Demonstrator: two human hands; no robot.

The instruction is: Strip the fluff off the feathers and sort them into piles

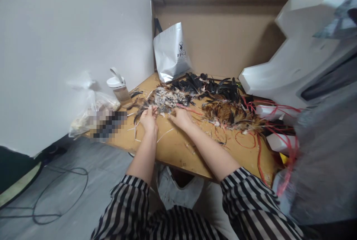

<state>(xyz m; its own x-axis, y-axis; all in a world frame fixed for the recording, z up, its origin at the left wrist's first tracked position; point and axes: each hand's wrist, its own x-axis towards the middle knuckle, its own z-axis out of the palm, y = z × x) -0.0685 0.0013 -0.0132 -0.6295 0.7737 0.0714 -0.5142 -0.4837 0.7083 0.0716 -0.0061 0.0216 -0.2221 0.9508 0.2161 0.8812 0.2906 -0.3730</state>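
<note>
Your left hand (149, 118) sits at the near edge of the grey-and-white speckled feather heap (167, 98), its grip pinched on a few feathers there; your right hand (181, 117) lies just at its 3 o'clock, fingers curled into the same heap, though whether that grip is closed you cannot tell; the feathers lie sorted by colour on the worn wooden surface (178, 147), likely to keep kinds apart: glossy black feathers (212, 86) at 1 o'clock, rust-brown feathers (228, 115) at 3 o'clock beside loose red strings (258, 136); a clear lidded water bottle (120, 89) stands at 10 o'clock, out of the way.
</note>
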